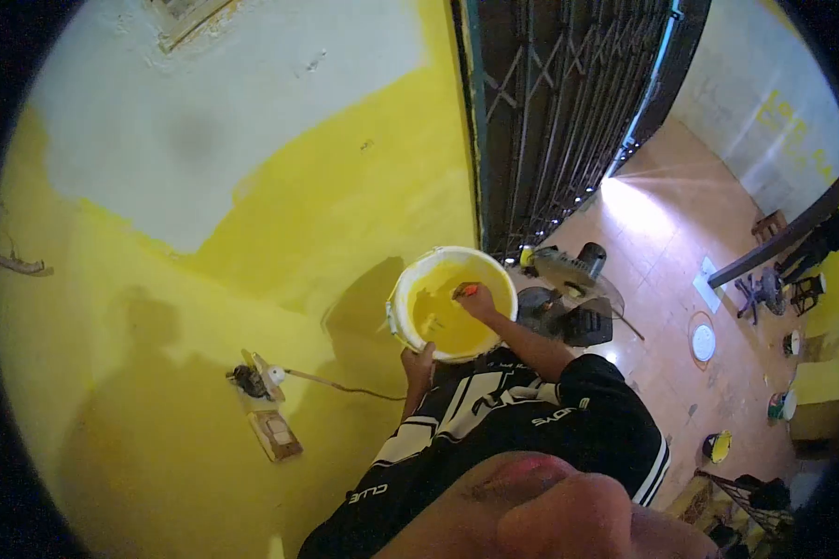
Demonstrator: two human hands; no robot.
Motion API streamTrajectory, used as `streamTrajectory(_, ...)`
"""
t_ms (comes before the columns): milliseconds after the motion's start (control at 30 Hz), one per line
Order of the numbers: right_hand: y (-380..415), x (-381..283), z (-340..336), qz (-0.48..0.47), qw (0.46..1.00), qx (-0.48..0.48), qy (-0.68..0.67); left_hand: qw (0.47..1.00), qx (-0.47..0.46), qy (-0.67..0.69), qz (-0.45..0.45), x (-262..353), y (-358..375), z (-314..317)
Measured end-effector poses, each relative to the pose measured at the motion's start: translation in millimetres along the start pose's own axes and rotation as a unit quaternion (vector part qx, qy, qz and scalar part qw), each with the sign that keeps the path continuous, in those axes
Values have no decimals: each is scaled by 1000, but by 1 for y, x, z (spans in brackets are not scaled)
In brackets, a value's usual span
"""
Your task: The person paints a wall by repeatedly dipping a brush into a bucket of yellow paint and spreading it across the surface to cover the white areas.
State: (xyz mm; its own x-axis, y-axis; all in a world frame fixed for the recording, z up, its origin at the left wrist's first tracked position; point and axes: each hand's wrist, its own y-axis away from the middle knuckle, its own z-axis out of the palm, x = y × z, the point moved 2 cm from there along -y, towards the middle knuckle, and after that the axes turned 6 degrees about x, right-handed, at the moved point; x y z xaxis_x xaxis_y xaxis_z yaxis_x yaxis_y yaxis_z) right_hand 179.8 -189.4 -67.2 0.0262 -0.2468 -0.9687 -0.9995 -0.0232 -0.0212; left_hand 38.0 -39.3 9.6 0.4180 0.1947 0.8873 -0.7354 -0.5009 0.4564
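Observation:
A white bucket (398,312) with yellow paint inside is held against the front of my body, close to the partly yellow wall (345,205). My left hand (419,361) grips the bucket's lower left rim. Inside the bucket's opening, my right hand (476,302) is closed round an orange-red handle (468,290). The lower end of that tool is hidden or too small to make out. Yellow paint coats the inner side of the bucket.
Right of the bucket stands a fan (569,279) on the tiled floor (662,345). A folding metal gate (559,102) is ahead. A socket with a plug and cable (272,375) is on the left wall. Paint containers (717,447) and stools stand at the right.

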Motion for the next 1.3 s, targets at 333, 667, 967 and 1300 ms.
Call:
streamTrajectory(333, -6, 27, -5, 36, 996, 24, 72, 998, -50, 33, 34, -22, -17, 5)
streamTrajectory(667, 3, 40, 15, -21, 995, -62, 76, 994, -9, -34, 102, -25, -13, -1)
streamTrajectory(967, 6, 13, 10, -44, 988, -101, 112, 993, -30, 31, 107, -51, -29, -4)
streamTrajectory(1300, 15, 15, 5, 4, 983, -125, 135, 998, -39, -33, 48, -55, -31, -4)
